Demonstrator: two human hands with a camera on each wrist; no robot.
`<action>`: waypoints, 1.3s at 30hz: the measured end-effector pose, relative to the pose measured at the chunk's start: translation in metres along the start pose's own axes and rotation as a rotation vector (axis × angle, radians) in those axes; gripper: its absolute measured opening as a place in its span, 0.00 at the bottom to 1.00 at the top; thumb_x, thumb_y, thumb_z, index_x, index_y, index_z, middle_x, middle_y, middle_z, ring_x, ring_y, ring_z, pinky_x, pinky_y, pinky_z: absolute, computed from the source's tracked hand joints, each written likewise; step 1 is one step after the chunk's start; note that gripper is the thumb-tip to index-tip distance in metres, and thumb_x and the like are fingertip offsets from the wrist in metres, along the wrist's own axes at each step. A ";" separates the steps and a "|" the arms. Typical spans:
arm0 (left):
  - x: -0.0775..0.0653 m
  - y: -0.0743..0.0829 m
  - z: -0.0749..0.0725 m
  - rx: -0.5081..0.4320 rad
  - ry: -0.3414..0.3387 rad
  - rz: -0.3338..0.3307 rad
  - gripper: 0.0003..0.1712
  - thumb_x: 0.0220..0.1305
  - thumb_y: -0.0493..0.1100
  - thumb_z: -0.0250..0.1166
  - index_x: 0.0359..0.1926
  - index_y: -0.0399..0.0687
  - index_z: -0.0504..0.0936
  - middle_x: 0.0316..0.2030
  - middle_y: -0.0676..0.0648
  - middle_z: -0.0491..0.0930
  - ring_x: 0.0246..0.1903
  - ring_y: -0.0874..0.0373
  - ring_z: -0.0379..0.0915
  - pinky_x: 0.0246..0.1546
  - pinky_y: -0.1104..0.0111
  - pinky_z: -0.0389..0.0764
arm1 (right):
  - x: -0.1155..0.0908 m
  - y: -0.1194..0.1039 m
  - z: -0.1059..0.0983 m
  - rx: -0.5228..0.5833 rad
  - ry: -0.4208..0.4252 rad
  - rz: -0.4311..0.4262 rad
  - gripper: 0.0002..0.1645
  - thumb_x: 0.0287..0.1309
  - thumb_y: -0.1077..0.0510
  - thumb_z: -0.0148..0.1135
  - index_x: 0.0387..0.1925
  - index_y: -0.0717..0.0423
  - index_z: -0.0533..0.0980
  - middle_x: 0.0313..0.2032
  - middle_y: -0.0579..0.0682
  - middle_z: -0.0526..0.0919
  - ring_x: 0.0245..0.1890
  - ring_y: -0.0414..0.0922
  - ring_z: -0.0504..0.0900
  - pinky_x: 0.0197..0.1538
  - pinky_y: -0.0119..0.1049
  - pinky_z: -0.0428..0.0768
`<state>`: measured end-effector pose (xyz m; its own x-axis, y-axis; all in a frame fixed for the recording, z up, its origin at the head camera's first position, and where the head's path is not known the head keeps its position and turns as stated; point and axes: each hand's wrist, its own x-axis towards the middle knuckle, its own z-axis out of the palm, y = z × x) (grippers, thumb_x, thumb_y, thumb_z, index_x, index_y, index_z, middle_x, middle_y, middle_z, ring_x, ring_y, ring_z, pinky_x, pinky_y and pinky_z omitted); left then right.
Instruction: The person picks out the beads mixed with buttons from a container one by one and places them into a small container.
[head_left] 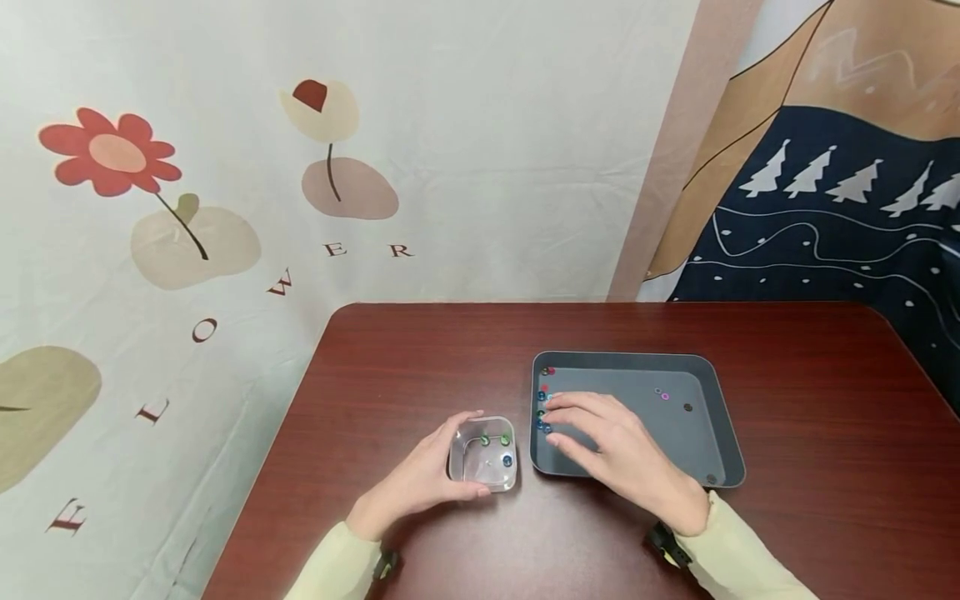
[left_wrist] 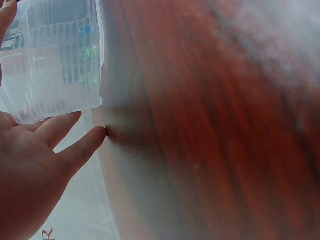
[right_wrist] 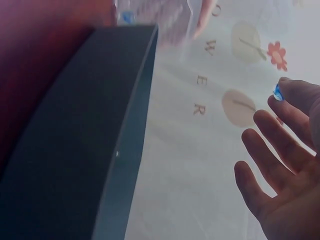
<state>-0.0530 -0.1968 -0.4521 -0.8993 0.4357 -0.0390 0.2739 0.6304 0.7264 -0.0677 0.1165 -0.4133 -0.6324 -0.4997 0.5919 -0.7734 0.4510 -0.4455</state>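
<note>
- Three marbles lie in the clear container [head_left: 483, 477]: two green marbles [head_left: 505, 440] toward its far side and a blue one [head_left: 507, 461] at its right.
- The container stands on the desk [head_left: 435, 358], just left of the grey tray [head_left: 622, 379]; the left hand [head_left: 422, 473] grips it, thumb on the near side, fingers on the far side.
- The right hand [head_left: 618, 446] is over the tray's left part, its thumb and index finger pinching a blue piece [right_wrist: 278, 92], the other fingers spread; this piece is outside the container.
- Several small blue, green and red pieces lie along the tray's left side, some hidden by the fingers, so an exact count is not possible.
- Farther right in the tray are a pink ring [head_left: 665, 397] and a dark disc [head_left: 687, 407].
- With marbles already in the container and pieces left in the tray, the work looks partly done.
</note>
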 end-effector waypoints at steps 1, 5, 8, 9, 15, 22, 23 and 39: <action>0.000 0.000 0.000 0.003 0.001 0.001 0.59 0.46 0.59 0.84 0.75 0.55 0.64 0.66 0.49 0.75 0.62 0.56 0.72 0.65 0.51 0.73 | 0.001 -0.002 0.003 0.005 -0.002 -0.010 0.13 0.67 0.51 0.69 0.50 0.50 0.85 0.55 0.43 0.84 0.56 0.45 0.81 0.55 0.47 0.80; 0.000 -0.002 0.000 0.003 0.005 0.015 0.58 0.46 0.59 0.84 0.75 0.54 0.64 0.65 0.49 0.75 0.62 0.56 0.73 0.64 0.52 0.74 | 0.004 -0.006 0.016 0.016 -0.013 -0.054 0.11 0.70 0.50 0.67 0.49 0.48 0.85 0.54 0.44 0.84 0.56 0.45 0.82 0.57 0.45 0.79; 0.000 -0.003 0.000 0.001 0.007 0.022 0.58 0.46 0.58 0.84 0.75 0.55 0.64 0.64 0.50 0.76 0.61 0.56 0.73 0.63 0.52 0.75 | 0.005 -0.008 0.024 0.019 -0.036 -0.064 0.11 0.67 0.53 0.70 0.48 0.48 0.86 0.54 0.44 0.85 0.56 0.45 0.82 0.57 0.46 0.79; 0.000 -0.003 0.000 0.000 0.007 0.022 0.58 0.46 0.58 0.84 0.75 0.56 0.64 0.64 0.51 0.76 0.61 0.56 0.73 0.63 0.52 0.75 | 0.005 -0.008 0.026 0.020 -0.047 -0.063 0.11 0.66 0.53 0.71 0.48 0.48 0.86 0.54 0.44 0.85 0.56 0.44 0.81 0.57 0.46 0.79; -0.001 -0.002 0.000 -0.002 -0.001 0.024 0.58 0.47 0.57 0.84 0.75 0.55 0.63 0.64 0.50 0.75 0.60 0.56 0.74 0.62 0.52 0.76 | 0.006 -0.011 0.037 0.024 -0.122 -0.042 0.11 0.64 0.53 0.72 0.47 0.48 0.86 0.54 0.44 0.85 0.57 0.42 0.81 0.57 0.46 0.79; 0.000 -0.002 0.000 -0.001 -0.006 0.030 0.58 0.47 0.57 0.84 0.75 0.53 0.63 0.64 0.47 0.76 0.60 0.54 0.74 0.62 0.51 0.76 | 0.004 -0.010 0.043 0.020 -0.183 -0.006 0.11 0.65 0.52 0.71 0.48 0.48 0.86 0.54 0.42 0.84 0.57 0.42 0.81 0.57 0.47 0.79; 0.000 -0.002 0.000 -0.001 -0.007 0.030 0.58 0.47 0.57 0.84 0.75 0.53 0.63 0.64 0.47 0.76 0.60 0.54 0.74 0.62 0.51 0.76 | 0.004 -0.010 0.044 0.020 -0.185 -0.003 0.11 0.65 0.53 0.72 0.48 0.48 0.86 0.54 0.41 0.84 0.57 0.42 0.81 0.57 0.47 0.79; -0.001 -0.002 0.000 0.005 -0.006 0.029 0.58 0.47 0.59 0.83 0.76 0.54 0.63 0.65 0.46 0.75 0.60 0.53 0.74 0.62 0.50 0.75 | 0.003 -0.008 0.059 0.024 -0.177 -0.063 0.10 0.63 0.53 0.73 0.45 0.48 0.86 0.51 0.44 0.85 0.56 0.44 0.81 0.56 0.46 0.80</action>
<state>-0.0529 -0.1983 -0.4536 -0.8887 0.4580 -0.0221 0.3019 0.6207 0.7236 -0.0661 0.0674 -0.4473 -0.5789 -0.6495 0.4930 -0.8113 0.3981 -0.4282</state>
